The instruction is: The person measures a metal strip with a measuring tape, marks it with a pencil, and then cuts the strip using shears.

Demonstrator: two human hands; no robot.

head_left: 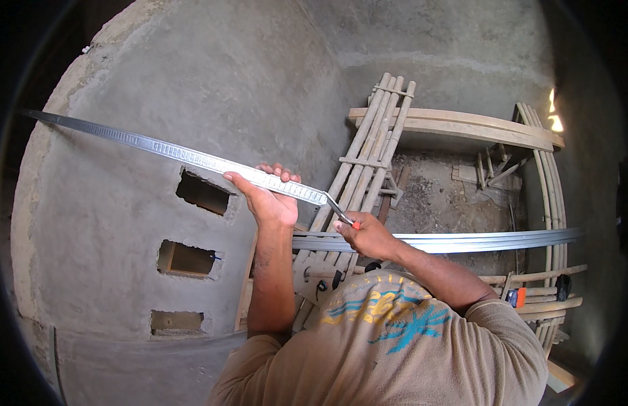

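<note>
A long galvanized metal channel (192,157) with a ribbed face slants from the far left to the middle of the view. My left hand (272,199) is wrapped round it near its right end, thumb on the near side and fingertips over the far edge. In my right hand (368,237) is a tool with red on its handle (355,225), probably snips or pliers. Its metal jaws (335,208) meet the channel's right end; whether they bite into it I cannot tell. My right palm and fingers hide most of the handles.
More metal channels (463,241) lie across the pole scaffold (368,149) below my right forearm. Wooden planks (456,125) bridge the far side. A rubble-strewn floor (436,196) shows below. The left concrete wall (158,88) has three rectangular openings. An orange-and-blue object (517,298) rests at right.
</note>
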